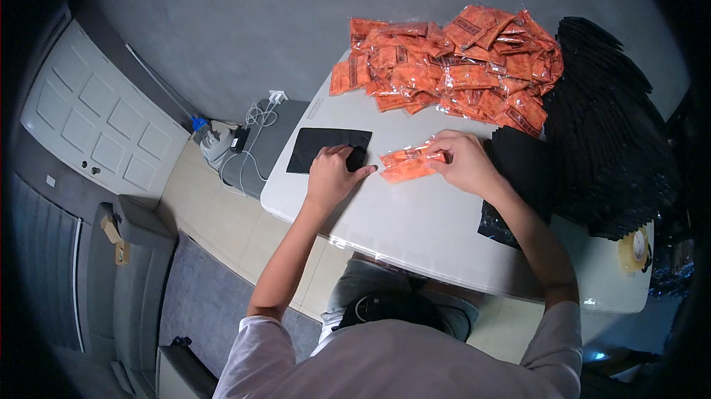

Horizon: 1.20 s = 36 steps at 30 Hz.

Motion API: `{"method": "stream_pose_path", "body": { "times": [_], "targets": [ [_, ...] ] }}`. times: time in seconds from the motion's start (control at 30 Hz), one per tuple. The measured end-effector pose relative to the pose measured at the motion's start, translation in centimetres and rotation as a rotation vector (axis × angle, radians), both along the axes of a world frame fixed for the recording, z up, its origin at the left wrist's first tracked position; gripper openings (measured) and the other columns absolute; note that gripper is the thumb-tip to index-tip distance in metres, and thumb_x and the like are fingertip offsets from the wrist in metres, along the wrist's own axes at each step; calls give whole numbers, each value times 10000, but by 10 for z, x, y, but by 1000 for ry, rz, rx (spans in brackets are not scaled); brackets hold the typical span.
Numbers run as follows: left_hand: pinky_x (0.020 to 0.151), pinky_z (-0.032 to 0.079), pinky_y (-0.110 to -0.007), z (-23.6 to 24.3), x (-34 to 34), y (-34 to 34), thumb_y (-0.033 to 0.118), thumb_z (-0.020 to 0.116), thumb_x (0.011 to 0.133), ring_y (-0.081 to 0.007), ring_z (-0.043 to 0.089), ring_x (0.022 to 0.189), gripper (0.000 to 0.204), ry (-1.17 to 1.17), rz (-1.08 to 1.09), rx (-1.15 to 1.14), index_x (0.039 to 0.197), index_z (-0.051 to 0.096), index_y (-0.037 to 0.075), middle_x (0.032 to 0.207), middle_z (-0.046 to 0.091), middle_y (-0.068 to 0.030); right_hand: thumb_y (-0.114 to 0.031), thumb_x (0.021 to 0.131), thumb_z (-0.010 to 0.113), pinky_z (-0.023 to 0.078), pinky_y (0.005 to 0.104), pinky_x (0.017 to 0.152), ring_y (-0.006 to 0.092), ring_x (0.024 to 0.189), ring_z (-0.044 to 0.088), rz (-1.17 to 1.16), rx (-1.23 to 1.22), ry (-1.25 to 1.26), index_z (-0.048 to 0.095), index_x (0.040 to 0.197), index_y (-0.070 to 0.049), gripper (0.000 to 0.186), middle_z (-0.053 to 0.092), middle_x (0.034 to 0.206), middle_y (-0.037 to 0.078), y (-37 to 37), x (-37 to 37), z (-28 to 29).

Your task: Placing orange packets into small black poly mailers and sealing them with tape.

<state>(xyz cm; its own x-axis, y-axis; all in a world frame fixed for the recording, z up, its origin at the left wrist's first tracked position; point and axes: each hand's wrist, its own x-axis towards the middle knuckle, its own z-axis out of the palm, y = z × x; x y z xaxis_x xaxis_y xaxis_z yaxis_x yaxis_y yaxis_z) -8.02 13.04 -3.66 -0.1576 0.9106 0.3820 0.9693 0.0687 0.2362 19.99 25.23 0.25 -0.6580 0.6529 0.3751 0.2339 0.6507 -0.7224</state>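
Note:
On the white table, a flat black plastic bag [311, 149] lies in front of me to the left. My left hand [335, 172] grips its near right side with curled fingers, the thumb stretched out toward the right. My right hand [461, 162] pinches the right end of an orange packet in clear plastic wrap [404, 166]. That packet's left end comes close to my left thumb, just right of the black bag. Part of the bag is hidden under my left hand.
A heap of orange wrapped packets [459, 66] covers the table's far side. Stacked black bags [607, 132] fill the right, with more black bags [518, 169] beside my right forearm. A tape roll [633, 251] sits at the right corner. White cables [255, 132] lie left of the table [400, 225].

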Motion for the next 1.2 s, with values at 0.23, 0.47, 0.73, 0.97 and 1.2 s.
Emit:
{"method": "stream_pose_path", "body": {
  "times": [0.23,0.47,0.73,0.97,1.2],
  "targets": [
    [929,586,-453,-1,4,-1,443,858,813,-402,729,1028,533,6,-14,30,1049,772,-27,1125,764,-224,-70,796,841,576,420,832,367,905,733,26,116,-278,766,927,37,185,760,982,191,-1,10,9],
    [812,599,-459,0,1,-1,258,797,841,-381,735,891,264,-13,-6,38,943,777,15,927,770,-183,-83,829,834,592,388,789,326,872,742,30,152,-185,765,962,50,201,761,959,193,0,6,11],
    [747,587,-454,4,2,-7,214,771,857,-378,722,796,191,-195,24,80,888,765,26,847,749,-191,-121,885,834,591,312,695,168,777,723,-28,0,-81,753,1000,72,239,766,935,147,-2,2,10],
    [661,520,-292,27,23,-24,179,722,978,-109,668,713,206,-662,-2,104,948,749,-23,798,746,-81,-130,867,828,598,383,739,265,775,753,-44,-37,139,764,998,40,223,761,963,172,-20,-8,5],
    [678,503,-275,36,19,-29,184,710,1006,-71,612,727,234,-748,-26,193,941,721,-41,773,706,-37,-73,828,825,599,393,779,296,883,733,32,440,97,770,965,3,166,744,1024,125,-33,-7,12]
  ]
}}
